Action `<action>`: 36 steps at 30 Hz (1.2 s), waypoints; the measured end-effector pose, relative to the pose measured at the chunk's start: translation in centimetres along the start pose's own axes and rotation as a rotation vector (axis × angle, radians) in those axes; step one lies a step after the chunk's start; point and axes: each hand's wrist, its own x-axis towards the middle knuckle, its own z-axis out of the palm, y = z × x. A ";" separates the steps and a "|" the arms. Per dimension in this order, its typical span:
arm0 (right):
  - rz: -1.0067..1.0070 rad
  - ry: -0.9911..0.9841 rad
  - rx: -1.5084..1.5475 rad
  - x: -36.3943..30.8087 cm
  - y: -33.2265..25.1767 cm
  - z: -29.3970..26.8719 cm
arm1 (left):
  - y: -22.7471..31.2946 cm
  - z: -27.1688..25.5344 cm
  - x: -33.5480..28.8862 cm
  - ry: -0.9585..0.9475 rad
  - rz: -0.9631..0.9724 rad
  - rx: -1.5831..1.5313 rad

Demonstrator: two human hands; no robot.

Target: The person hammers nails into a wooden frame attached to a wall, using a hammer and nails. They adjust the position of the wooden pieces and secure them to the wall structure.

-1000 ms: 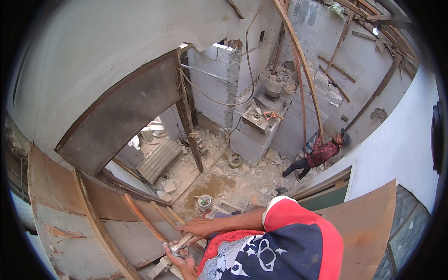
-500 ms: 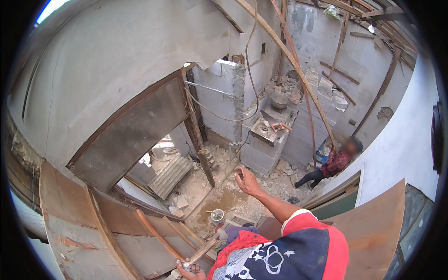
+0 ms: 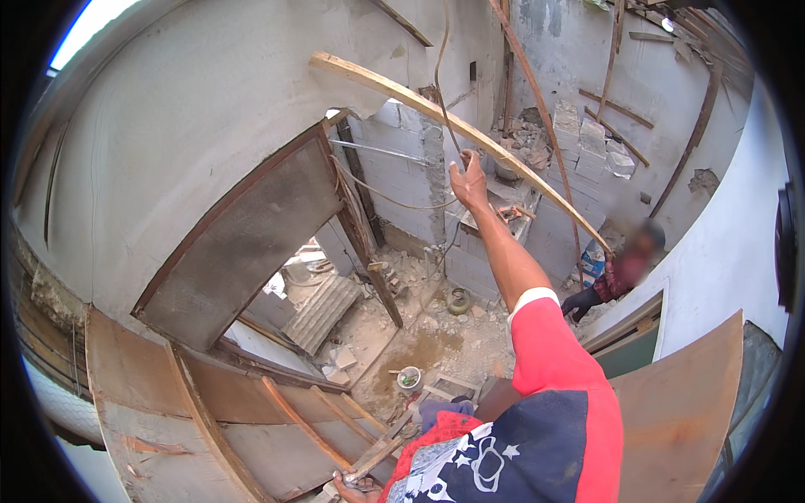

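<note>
My right arm reaches forward, and my right hand (image 3: 470, 183) is raised with its thumb and fingers curved apart. A long pale timber (image 3: 402, 94) slants just beyond the fingertips, apart from them as far as I can see. A hanging brown hose (image 3: 443, 75) comes down to the fingers; whether they touch it is unclear, and it seems to pass behind them. My left hand (image 3: 356, 489) is at the lower edge, closed around a rough stick-like piece of wood (image 3: 381, 448). A co-worker (image 3: 633, 261) in a dark red top stands below at the right, by the timber's lower end.
Rubble covers the floor below, with a white bucket (image 3: 408, 378) on it. A doorway frame with a dark panel (image 3: 239, 243) stands left. A block counter (image 3: 474, 270) stands centre right, a reddish pole (image 3: 545, 109) leaning by it. Brown sheets (image 3: 679, 411) flank me.
My right hand has risen forward to the timber. The timber's upper end has swung down and left into view. My left hand has shifted slightly right with the wood, and the co-worker leans differently.
</note>
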 end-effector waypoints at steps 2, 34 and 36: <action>0.019 0.006 -0.068 0.0 -0.9 1.0 | 0.2 -0.6 -0.4 0.014 0.026 0.050; -0.415 -0.762 -0.072 -18.5 1.2 3.3 | 2.5 -4.3 -4.1 0.163 0.135 0.339; -0.452 -0.753 -0.060 -18.9 1.0 1.9 | 2.7 -4.2 -4.0 0.163 0.125 0.330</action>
